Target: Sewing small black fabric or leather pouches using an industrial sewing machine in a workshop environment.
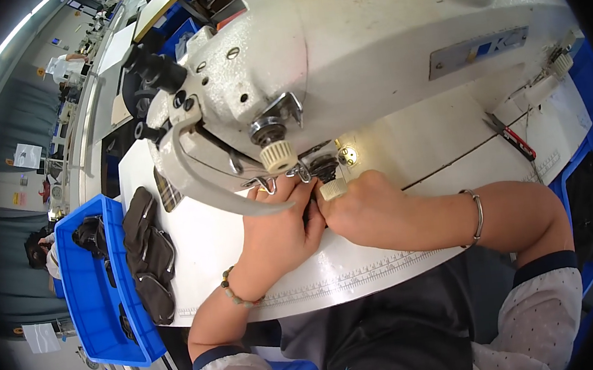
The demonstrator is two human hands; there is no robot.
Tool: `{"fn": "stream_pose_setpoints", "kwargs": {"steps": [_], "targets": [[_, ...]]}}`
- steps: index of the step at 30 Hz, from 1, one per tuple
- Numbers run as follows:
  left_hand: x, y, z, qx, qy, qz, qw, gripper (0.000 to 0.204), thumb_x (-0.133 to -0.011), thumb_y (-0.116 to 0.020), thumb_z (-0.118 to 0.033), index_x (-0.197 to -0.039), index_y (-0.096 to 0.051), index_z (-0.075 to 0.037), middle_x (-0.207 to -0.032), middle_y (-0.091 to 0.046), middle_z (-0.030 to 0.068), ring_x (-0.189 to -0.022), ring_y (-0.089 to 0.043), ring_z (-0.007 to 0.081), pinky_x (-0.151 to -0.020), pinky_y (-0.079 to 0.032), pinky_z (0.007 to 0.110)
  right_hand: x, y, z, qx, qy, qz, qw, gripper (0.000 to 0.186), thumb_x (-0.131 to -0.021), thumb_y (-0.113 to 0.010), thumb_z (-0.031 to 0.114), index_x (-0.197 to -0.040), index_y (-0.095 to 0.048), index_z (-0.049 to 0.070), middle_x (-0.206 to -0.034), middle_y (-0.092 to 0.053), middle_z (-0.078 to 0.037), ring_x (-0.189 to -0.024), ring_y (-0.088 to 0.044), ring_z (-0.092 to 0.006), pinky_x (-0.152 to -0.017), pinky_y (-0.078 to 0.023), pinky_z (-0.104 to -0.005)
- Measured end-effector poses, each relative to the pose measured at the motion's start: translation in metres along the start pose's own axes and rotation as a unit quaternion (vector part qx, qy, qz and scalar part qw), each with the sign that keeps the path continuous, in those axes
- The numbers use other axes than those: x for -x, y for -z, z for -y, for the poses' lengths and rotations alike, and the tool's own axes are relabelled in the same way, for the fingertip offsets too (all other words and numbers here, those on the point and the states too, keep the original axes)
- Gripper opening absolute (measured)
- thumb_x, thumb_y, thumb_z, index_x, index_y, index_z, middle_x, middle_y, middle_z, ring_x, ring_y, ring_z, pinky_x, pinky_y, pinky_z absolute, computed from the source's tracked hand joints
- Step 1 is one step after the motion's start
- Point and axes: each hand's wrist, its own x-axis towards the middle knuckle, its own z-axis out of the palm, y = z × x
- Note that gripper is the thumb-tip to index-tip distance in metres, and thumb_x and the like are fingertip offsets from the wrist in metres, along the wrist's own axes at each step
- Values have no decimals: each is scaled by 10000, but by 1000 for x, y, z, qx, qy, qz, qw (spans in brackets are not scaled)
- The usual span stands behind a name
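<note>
Both of my hands are close together under the head of a white sewing machine [369,54], by its needle area. My left hand [276,234], with a bead bracelet on the wrist, has its fingers bent and its thumb pointing toward the right hand. My right hand [360,203], with a metal bangle further up the arm, is curled with its knuckles up. A sliver of something dark shows between the two hands; its kind cannot be made out. Machine parts, among them a cream tension knob [278,156], hide several fingertips.
Dark fabric pieces [149,254] with zippers lie on the white table [206,252], left of my hands. A blue bin [100,343] holding dark pieces stands beyond them. A red-and-black cutter [516,140] lies at the right. A ruler strip [350,278] follows the front edge.
</note>
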Motion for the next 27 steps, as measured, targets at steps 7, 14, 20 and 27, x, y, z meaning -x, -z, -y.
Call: {"fn": "stream_pose_setpoints", "kwargs": {"steps": [7,14,20,27], "targets": [[-4,13,25,161,-24,66,984,263,-780,-670,-124,-1027,-668,-32,-941,-635,129,-775,-611,314,-683,-493,378,3,5,2,33,4,2,999,112,-622,-649,104,-677,-644,6,-526,-558,-53,-475,-601,-152,-383,-420,-295],[0,5,22,124,-28,38,991,265,-763,-674,-130,-1013,-677,-41,-935,-630,119,-783,-604,306,-687,-488,383,1,8,-2,36,3,-13,999,116,-627,-650,101,-698,-642,10,-498,-540,-38,-466,-593,-158,-384,-403,-296],[-1,0,8,111,1,-8,994,259,-784,-630,-89,-1037,-681,-62,-820,-634,107,-742,-578,305,-664,-482,376,0,4,-11,8,-8,-21,1000,100,-636,-641,97,-692,-630,15,-510,-540,-52,-467,-590,-193,-393,-415,-316],[-1,-7,12,83,12,-29,996,243,-766,-644,-122,-993,-668,-40,-898,-633,111,-778,-599,304,-663,-492,392,0,6,-13,9,-1,-62,998,85,-639,-633,90,-684,-626,18,-546,-542,-66,-476,-583,-194,-409,-432,-313]]}}
